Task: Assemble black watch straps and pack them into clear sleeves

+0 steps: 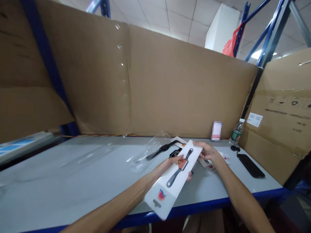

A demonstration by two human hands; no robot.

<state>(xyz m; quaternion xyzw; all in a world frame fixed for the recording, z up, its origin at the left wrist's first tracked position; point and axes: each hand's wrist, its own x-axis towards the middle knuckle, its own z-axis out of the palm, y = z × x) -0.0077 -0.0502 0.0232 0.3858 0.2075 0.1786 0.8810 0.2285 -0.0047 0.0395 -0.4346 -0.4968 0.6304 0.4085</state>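
Note:
A long white packaging card (167, 197) hangs tilted over the table's front edge, with its hang hole at the lower end. Printed on it are dark-handled kitchen tools and a small red and blue logo. My left hand (176, 160) is closed round its middle, thumb on the front and fingertips showing past the far edge. My right hand (206, 150) pinches the upper right corner. Behind the card lie a black-handled tool (164, 149) and a clear plastic sleeve (141, 160). More printed cards (210, 166) lie beneath my right hand, partly hidden.
On the right of the grey table (97, 187) are a black phone (250, 165), a small round black object (235, 148) and a water bottle (236, 132). A pixelated upright item (216, 131) stands at the back. Cardboard walls (182, 87) enclose the table.

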